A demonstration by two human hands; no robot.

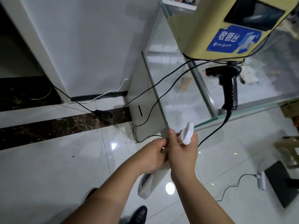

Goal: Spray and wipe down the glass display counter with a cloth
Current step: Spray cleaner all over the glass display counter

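The glass tabletop (258,101) of the display counter fills the upper right. It carries a yellow cashier terminal (210,29) and, near its front edge, a black barcode scanner (229,83). Just off its near corner, above the tiled floor (64,159), both hands hold a white spray bottle (146,186). The left hand (150,157) curls its fingers round the body, and the right hand (182,152) grips the neck below the nozzle.

A white spray bottle (146,185) is tilted, head uppermost, just beside the clear glass display counter's (250,109) near corner.
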